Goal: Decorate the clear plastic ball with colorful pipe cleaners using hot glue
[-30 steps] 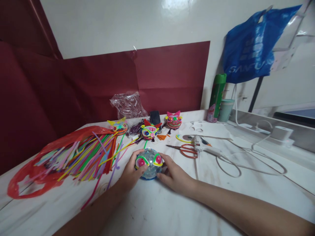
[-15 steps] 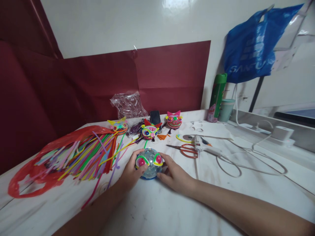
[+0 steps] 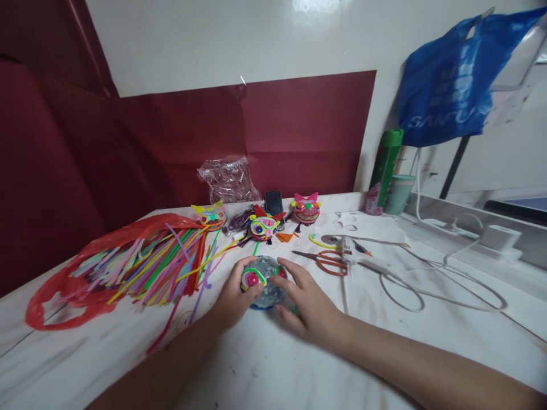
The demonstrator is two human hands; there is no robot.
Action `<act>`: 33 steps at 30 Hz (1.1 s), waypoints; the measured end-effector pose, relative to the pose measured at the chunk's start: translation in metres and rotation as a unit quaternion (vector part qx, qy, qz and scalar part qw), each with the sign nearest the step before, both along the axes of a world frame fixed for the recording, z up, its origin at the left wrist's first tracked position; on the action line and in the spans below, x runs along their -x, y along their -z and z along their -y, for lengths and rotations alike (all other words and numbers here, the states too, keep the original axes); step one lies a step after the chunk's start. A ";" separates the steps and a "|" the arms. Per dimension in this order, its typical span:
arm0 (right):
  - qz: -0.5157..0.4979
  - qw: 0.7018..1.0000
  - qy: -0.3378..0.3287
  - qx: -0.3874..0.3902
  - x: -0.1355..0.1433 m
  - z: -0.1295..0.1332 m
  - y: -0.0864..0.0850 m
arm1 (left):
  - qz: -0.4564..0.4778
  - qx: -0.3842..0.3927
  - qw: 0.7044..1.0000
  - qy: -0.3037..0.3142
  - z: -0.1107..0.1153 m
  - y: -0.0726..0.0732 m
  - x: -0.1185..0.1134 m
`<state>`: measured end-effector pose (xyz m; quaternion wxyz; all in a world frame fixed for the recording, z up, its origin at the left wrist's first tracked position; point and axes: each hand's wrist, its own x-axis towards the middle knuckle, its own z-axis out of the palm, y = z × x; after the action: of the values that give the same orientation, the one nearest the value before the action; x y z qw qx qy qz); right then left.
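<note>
A clear, bluish round plastic ball (image 3: 268,295) rests low over the table between my hands. Two eye shapes of white, green and yellow strips with pink-red centres are on it: a left eye (image 3: 253,279) and a right eye (image 3: 281,273), which my fingers partly cover. My left hand (image 3: 236,293) is closed on the ball's left side, its thumb across the front below the left eye. Around the right side curls my right hand (image 3: 310,299), with fingertips against the right eye and the thumb low near the ball's edge. The ball's underside is hidden.
Behind stand a red-horned decorated ball (image 3: 264,226), a pink-eared one (image 3: 306,209) and a yellow-eared one (image 3: 211,215). Pipe cleaners (image 3: 158,267) lie on a red plastic bag (image 3: 40,316) at left. Scissors (image 3: 329,262) and a corded glue gun (image 3: 367,262) lie right.
My right hand's fingers have shifted from the ball's side onto the right eye, and its thumb has moved lower. The whole view has swung slightly left.
</note>
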<state>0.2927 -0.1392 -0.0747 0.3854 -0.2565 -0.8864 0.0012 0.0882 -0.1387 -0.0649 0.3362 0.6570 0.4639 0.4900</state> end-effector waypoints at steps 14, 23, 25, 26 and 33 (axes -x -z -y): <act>0.054 0.997 0.013 -0.058 0.004 0.003 0.000 | -0.021 -0.046 0.999 -0.008 0.004 0.001 -0.006; 0.070 0.994 0.031 -0.084 0.005 0.004 0.000 | -0.050 -0.073 0.996 -0.008 0.004 0.002 -0.005; 0.064 0.995 0.026 -0.073 0.005 0.004 -0.001 | -0.047 -0.074 0.996 -0.002 0.004 0.002 -0.005; 0.059 0.996 0.021 -0.061 0.005 0.005 -0.002 | -0.046 -0.074 0.996 -0.001 0.004 0.002 -0.005; -0.111 0.988 -0.021 0.102 0.002 0.005 -0.008 | -0.054 -0.047 0.997 -0.019 0.003 0.001 -0.005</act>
<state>0.2904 -0.1445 -0.0667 0.4534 -0.2738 -0.8385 0.1280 0.0928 -0.1415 -0.0658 0.2700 0.6888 0.4703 0.4811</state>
